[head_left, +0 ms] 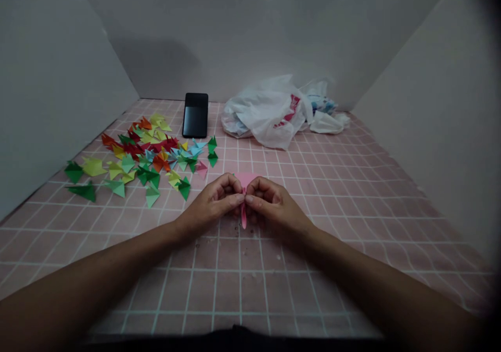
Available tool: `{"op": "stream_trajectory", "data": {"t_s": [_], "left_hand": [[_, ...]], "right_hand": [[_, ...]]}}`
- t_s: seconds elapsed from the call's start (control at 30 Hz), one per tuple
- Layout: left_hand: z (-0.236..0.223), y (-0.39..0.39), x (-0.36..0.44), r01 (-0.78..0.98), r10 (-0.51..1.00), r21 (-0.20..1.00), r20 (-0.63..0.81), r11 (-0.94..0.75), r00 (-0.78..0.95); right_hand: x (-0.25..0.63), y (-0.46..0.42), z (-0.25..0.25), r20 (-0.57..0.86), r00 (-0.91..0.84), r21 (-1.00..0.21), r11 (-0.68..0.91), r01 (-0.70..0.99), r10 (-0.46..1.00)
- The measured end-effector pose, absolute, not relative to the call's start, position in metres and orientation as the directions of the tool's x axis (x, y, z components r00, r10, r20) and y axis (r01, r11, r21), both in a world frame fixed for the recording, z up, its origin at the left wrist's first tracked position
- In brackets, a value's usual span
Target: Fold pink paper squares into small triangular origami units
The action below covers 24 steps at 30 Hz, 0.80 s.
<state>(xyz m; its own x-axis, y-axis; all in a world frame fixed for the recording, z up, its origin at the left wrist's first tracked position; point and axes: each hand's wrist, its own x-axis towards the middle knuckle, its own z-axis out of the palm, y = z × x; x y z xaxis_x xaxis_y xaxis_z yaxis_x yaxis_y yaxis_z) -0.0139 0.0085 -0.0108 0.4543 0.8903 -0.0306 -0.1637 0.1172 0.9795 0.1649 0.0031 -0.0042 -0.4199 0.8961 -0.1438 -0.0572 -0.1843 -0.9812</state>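
Observation:
A small folded piece of pink paper [244,217] stands on edge between my two hands, above the middle of the table. My left hand [225,195] pinches it from the left with thumb and forefinger. From the right, my right hand [270,198] pinches the same piece, its thumb tip meeting the left thumb. The finger pads and part of the paper are hidden behind the thumbs. Just beyond my fingertips lies a flat pink paper sheet [246,177], partly covered by the hands.
Many folded paper shapes in green, yellow, red, orange and blue [148,174] spread over the left of the pink checked tablecloth [188,289]. A black phone [195,115] lies behind them. White plastic bags [270,112] sit at the back. Pale walls close in the sides and back.

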Motion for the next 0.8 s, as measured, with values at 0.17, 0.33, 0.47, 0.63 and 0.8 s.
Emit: {"op": "stream_trajectory", "data": {"t_s": [0.17,0.33,0.47,0.63,0.8], "left_hand": [[-0.0093,0.0083,-0.0141,-0.127,0.878,0.985,-0.044,0.119,0.476],[-0.0075,0.0084,-0.014,-0.1,0.869,0.991,-0.027,0.087,0.495],[-0.007,0.0086,-0.0132,-0.086,0.866,0.994,-0.011,0.062,0.5],[-0.0099,0.0085,-0.0131,-0.081,0.868,0.993,-0.035,0.087,0.496],[-0.0116,0.0085,-0.013,-0.098,0.869,0.991,-0.029,0.088,0.494]], "right_hand": [[0.1648,0.0026,-0.0028,-0.096,-0.402,-0.992,-0.12,-0.033,0.911],[0.1648,0.0026,-0.0003,-0.023,-0.382,-0.998,0.0,0.062,0.924],[0.165,0.0027,-0.0018,0.031,-0.362,-0.99,0.079,0.119,0.932],[0.165,0.0029,-0.0046,0.072,-0.338,-0.981,0.127,0.144,0.938],[0.164,0.0012,-0.0047,0.115,-0.335,-0.97,0.179,0.166,0.935]]}}
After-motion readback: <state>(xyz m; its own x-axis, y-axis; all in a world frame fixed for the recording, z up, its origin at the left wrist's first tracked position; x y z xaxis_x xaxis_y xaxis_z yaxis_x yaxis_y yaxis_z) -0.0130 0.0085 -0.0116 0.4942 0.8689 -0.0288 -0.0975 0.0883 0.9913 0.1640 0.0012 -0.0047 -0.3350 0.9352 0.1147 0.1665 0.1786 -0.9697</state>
